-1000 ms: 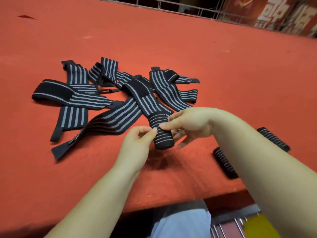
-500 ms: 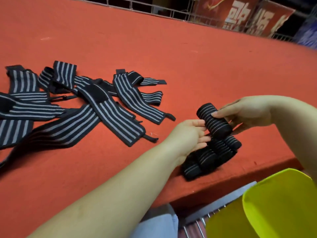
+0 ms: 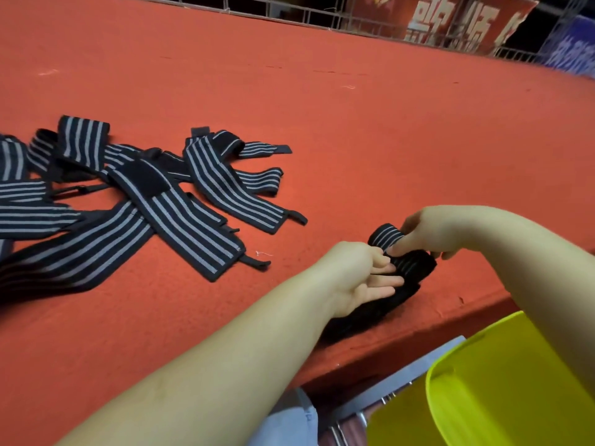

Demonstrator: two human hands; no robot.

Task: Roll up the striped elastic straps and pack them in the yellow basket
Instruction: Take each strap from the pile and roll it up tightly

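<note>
Red table [image 3: 354, 130]; left hand [image 3: 357, 278] hides blurred rolled straps [image 3: 415, 268].

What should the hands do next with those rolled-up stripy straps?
Probably gather the black rolled striped straps and lift them toward the yellow plastic basket below the red table's edge. Both hands, left and right, already touch the rolls.

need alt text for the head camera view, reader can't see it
Two bare hands gather rolled striped straps near the front edge of a red table: the right hand pinches the top roll, and the left hand rests straight fingers against the blurred stack. Unrolled straps lie tangled to the left, and a yellow basket sits below the table edge.
</note>
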